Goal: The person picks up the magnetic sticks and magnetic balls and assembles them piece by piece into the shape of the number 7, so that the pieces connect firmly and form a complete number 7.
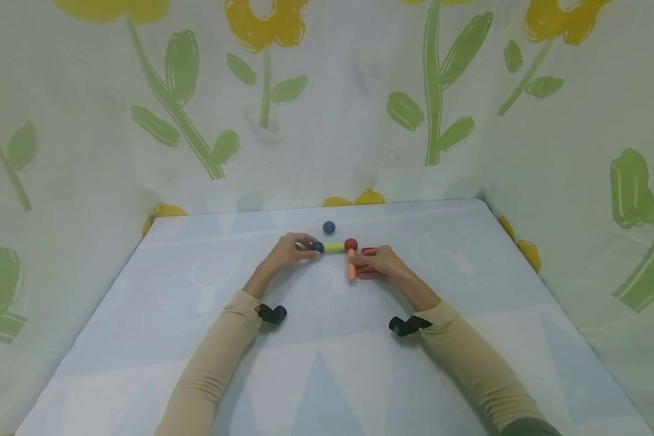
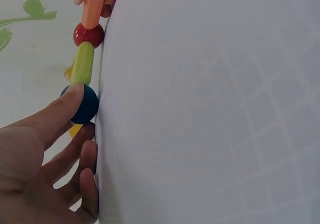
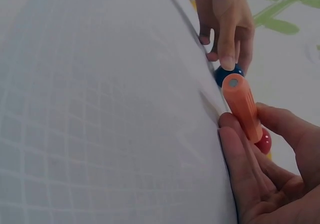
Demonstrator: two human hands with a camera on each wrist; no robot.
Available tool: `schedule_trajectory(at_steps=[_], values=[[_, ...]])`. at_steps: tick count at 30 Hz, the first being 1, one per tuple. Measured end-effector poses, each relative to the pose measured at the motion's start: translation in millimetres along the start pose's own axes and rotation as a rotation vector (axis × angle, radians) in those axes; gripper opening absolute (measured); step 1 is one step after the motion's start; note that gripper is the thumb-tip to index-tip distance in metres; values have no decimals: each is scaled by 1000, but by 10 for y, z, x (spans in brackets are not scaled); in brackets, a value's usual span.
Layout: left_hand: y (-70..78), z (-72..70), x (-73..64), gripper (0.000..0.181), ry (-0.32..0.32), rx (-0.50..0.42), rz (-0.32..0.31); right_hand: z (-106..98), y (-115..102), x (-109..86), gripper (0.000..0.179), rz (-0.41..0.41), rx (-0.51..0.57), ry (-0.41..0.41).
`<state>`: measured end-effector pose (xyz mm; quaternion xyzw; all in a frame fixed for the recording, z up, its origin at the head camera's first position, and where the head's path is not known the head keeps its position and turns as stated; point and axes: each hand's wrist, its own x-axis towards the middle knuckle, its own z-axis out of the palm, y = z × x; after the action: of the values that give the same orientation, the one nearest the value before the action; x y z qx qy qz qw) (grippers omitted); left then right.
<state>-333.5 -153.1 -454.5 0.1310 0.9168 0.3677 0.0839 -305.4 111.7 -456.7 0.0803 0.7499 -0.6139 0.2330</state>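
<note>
Pinching a dark blue ball (image 1: 318,247) between thumb and fingers of the left hand (image 1: 294,249), toward the far side of the pale table (image 1: 332,339). Leading right from that ball, by way of a yellow-green rod (image 1: 335,247), to a red ball (image 1: 351,244). Holding an orange rod (image 1: 351,270) between thumb and fingers of the right hand (image 1: 384,263); pointing, in the head view, from the red ball toward the near side.

From the left wrist, seeing the yellow-green rod as ridged and meeting a ball at each end, the orange rod touching the red ball, and the remaining left fingers loosely curled. From the right wrist, looking onto a grey disc (image 3: 233,83) in the orange rod's free end, cropped away in the left wrist view, but seeing the red ball only in part.

Only in the head view, finding a second blue ball (image 1: 329,227) on the far side of the row, and a red piece (image 1: 367,249) just right of the red ball, partly covered by the right hand. Cannot tell its full shape.
</note>
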Motion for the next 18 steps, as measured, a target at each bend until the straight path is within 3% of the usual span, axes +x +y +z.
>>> schedule_trajectory(at_steps=[9,18], values=[[-7,-25,21,46,-64,14,-39,-3,-14,9,75,9,21,-4],[-11,-28,2,48,-69,19,-45,5,10,12,79,-9,34,-23]])
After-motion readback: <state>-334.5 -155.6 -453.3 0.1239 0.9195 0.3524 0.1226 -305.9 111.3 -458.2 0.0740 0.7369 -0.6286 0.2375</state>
